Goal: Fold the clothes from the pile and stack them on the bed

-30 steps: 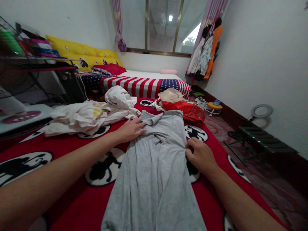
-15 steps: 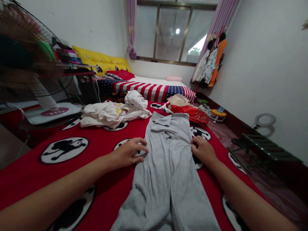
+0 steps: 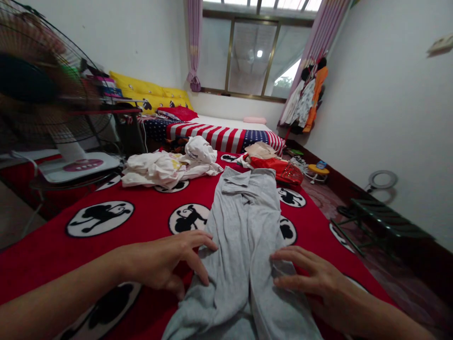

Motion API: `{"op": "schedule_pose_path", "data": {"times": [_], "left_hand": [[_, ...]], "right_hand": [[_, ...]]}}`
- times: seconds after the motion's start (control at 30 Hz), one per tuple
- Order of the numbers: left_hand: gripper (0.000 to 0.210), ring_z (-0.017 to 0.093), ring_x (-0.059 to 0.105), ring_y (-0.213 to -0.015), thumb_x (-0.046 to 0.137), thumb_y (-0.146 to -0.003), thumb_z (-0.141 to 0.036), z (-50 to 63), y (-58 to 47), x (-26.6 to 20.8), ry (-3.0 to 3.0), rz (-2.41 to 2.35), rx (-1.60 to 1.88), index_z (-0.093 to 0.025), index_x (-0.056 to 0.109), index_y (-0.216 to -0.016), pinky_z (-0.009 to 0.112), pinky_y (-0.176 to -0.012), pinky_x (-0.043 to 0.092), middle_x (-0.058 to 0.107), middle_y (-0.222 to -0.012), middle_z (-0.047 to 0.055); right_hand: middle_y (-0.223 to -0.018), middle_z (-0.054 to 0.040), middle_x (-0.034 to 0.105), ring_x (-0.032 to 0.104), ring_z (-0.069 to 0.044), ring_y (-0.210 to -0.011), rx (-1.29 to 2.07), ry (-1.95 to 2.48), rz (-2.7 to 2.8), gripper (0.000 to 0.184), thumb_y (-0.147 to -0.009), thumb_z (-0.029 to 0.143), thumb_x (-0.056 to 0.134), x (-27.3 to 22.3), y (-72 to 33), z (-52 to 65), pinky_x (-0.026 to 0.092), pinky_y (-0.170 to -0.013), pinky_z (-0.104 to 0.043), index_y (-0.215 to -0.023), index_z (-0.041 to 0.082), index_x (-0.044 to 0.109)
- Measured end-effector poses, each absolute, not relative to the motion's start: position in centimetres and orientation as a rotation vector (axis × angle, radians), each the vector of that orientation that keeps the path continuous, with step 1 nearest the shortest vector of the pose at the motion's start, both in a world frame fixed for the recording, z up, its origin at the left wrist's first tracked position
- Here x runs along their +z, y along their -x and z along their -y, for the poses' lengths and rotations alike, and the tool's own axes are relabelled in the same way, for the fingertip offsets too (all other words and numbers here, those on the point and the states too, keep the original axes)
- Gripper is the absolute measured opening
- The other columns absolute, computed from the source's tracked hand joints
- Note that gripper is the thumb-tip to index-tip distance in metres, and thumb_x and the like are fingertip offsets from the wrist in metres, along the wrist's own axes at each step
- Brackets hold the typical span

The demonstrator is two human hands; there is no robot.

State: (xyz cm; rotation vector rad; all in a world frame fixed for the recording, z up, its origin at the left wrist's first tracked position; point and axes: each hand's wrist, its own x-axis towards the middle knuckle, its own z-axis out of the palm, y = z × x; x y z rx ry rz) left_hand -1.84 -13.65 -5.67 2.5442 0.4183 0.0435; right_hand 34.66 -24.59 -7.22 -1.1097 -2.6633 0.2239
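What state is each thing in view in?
Pants: laid out, wrinkled
Left hand: open, fingertips at pants
Right hand: open, fingertips over pants
White clothes: heaped, rumpled
Red cloth: bunched
Fan: blades blurred, apparently spinning
Left curtain: tied back
Ring light: unlit
Window: can't tell whether shut

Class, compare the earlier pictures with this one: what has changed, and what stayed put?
The left hand and right hand moved down along the grey trousers, toward the person. The trousers stay spread out; the white clothes stayed put.
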Motion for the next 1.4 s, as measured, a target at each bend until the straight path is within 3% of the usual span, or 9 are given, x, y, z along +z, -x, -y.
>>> {"op": "schedule_pose_path", "data": {"times": [0.13, 0.23, 0.33, 0.4, 0.53, 0.77, 1.07, 1.2, 1.4], "left_hand": [[0.03, 0.031, 0.036, -0.136, 0.081, -0.067, -0.017, 14.6, 1.5, -5.2, -2.543, -0.325, 0.078, -0.033, 0.076, -0.092, 0.043, -0.112, 0.032, 0.054, -0.137, 0.001], [0.006, 0.026, 0.055, -0.117, 0.073, -0.079, -0.027, 13.2, -0.1, -4.4, -2.316, -0.274, 0.189, -0.024, 0.076, -0.083, 0.036, -0.103, 0.041, 0.069, -0.111, 0.006], [0.028, 0.02, 0.065, -0.079, 0.065, -0.083, -0.043, 8.8, -3.0, -4.1, -1.942, -0.567, 0.475, -0.016, 0.071, -0.085, 0.029, -0.076, 0.051, 0.068, -0.076, 0.005], [0.035, 0.016, 0.062, -0.07, 0.065, -0.082, -0.049, 5.2, -5.1, -4.5, -1.562, -0.852, 0.823, -0.016, 0.065, -0.093, 0.024, -0.064, 0.049, 0.064, -0.074, 0.003], [0.049, 0.016, 0.06, -0.061, 0.046, -0.09, -0.057, 1.0, -7.1, -6.2, -1.059, -1.088, 0.875, -0.016, 0.047, -0.117, 0.027, -0.057, 0.049, 0.061, -0.077, 0.005], [0.074, 0.017, 0.064, -0.082, 0.077, -0.068, -0.035, 3.3, -6.9, -8.6, -1.338, -1.015, 0.846, -0.018, 0.044, -0.132, 0.026, -0.068, 0.049, 0.065, -0.104, 0.01], [0.058, 0.018, 0.064, -0.082, 0.077, -0.066, -0.036, 6.5, -5.7, -3.4, -1.497, -0.727, 0.915, -0.015, 0.062, -0.118, 0.026, -0.073, 0.048, 0.07, -0.092, 0.006], [0.035, 0.02, 0.065, -0.089, 0.068, -0.079, -0.038, 11.7, -0.8, -2.0, -1.811, -0.598, 0.411, -0.018, 0.07, -0.108, 0.026, -0.078, 0.049, 0.072, -0.098, 0.006], [0.036, 0.022, 0.065, -0.098, 0.07, -0.078, -0.038, 15.1, 3.3, -3.5, -1.899, -0.563, -0.032, -0.023, 0.072, -0.111, 0.026, -0.086, 0.048, 0.072, -0.106, 0.004]], "right_hand": [[-0.131, -0.0079, 0.059, 0.051, -0.025, -0.125, 0.513, 0.931, 2.732, 0.051, -0.073, 0.008, 0.059, -5.5, -32.3, 26.0, 0.043, -0.101, -0.041, -0.118, 0.031, 0.065], [-0.101, -0.007, 0.072, 0.064, -0.023, -0.1, 0.891, 0.963, 2.455, 0.021, -0.08, 0.02, 0.06, -5.3, -31.9, 23.4, 0.049, -0.089, -0.034, -0.097, 0.022, 0.072], [-0.071, -0.0025, 0.069, 0.064, -0.018, -0.069, 1.033, 1.345, 1.722, 0.014, -0.077, 0.03, 0.062, -5.5, -32.5, 17.2, 0.049, -0.063, -0.026, -0.074, 0.017, 0.067], [-0.072, -0.0019, 0.069, 0.064, -0.019, -0.069, 0.978, 1.491, 1.204, 0.015, -0.071, 0.032, 0.065, -5.8, -33.1, 12.6, 0.048, -0.061, -0.025, -0.076, 0.018, 0.065], [-0.073, -0.0066, 0.069, 0.064, -0.02, -0.063, 1.0, 1.614, 1.048, 0.022, -0.07, 0.034, 0.063, -7.1, -34.3, 8.1, 0.047, -0.051, -0.027, -0.085, 0.017, 0.064], [-0.091, -0.005, 0.071, 0.067, -0.02, -0.078, 0.845, 1.503, 1.212, 0.072, -0.063, 0.034, 0.073, -9.6, -34.6, 11.6, 0.051, -0.064, -0.028, -0.128, 0.018, 0.048], [-0.095, -0.0063, 0.072, 0.066, -0.021, -0.086, 0.797, 1.348, 1.292, 0.04, -0.064, 0.036, 0.076, -3.2, -33.9, 14.8, 0.052, -0.075, -0.03, -0.099, 0.02, 0.07], [-0.099, -0.0083, 0.072, 0.068, -0.022, -0.086, 1.091, 1.374, 1.538, 0.041, -0.074, 0.043, 0.073, -2.8, -34.7, 21.9, 0.054, -0.071, -0.03, -0.11, 0.024, 0.07], [-0.093, -0.0085, 0.073, 0.068, -0.021, -0.078, 1.312, 1.559, 1.822, 0.046, -0.077, 0.046, 0.069, -5.6, -37.7, 25.4, 0.055, -0.065, -0.03, -0.119, 0.026, 0.067]]}}
